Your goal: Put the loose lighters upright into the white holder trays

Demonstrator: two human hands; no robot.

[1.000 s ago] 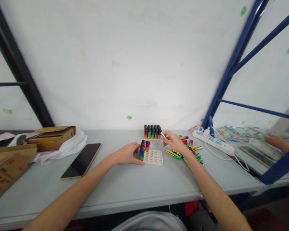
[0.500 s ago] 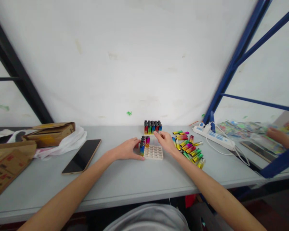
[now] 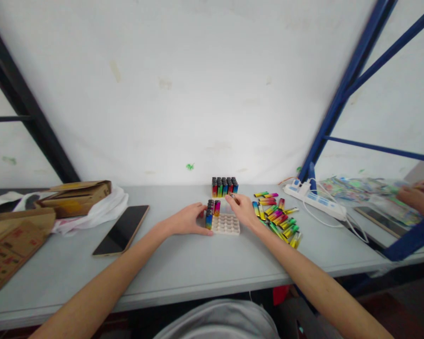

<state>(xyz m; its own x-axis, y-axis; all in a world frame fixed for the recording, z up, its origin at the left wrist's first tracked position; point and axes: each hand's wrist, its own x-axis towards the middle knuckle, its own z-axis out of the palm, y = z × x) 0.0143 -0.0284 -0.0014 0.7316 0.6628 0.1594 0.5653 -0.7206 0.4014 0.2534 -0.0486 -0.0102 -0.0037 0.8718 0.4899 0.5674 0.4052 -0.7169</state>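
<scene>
Left hand [image 3: 188, 219]: thumb and fingers parted in a wide curve, not closed on anything; thumb at the front left corner of the white, round-socketed tray [image 3: 229, 231], fingers beside its back left part.

Right hand [image 3: 243, 208]: thumb and fingertips pinched together on a small, dark-tipped item [image 3: 235, 199], mostly hidden by the fingers; its long axis cannot be read. Hand held by the tray's back right corner, nearer than the left to the bare sockets.

White tray, contents: a short column of upright, black-topped cylinders in shiny blue and other colours [image 3: 209, 220] along the left edge; one upright magenta-and-yellow cylinder [image 3: 216, 208] just beside them, towards the back edge. Exposed sockets lie between that group and the right edge.

Behind the tray, nearer the back edge of the grey surface [image 3: 183, 273]: a packed block of upright, black-topped, multicoloured cylinders [image 3: 224, 188].

Right of the tray: a loose heap of shiny yellow, green, red and blue cylinders [image 3: 277, 217], lying on their sides at mixed angles. Further right, a white power strip with plugs and cable [image 3: 321, 207].

Towards the left edge: a black flat phone with a gold rim [image 3: 122, 230], a brown cardboard box [image 3: 81, 200] and a crumpled white plastic bag [image 3: 108, 213].
</scene>
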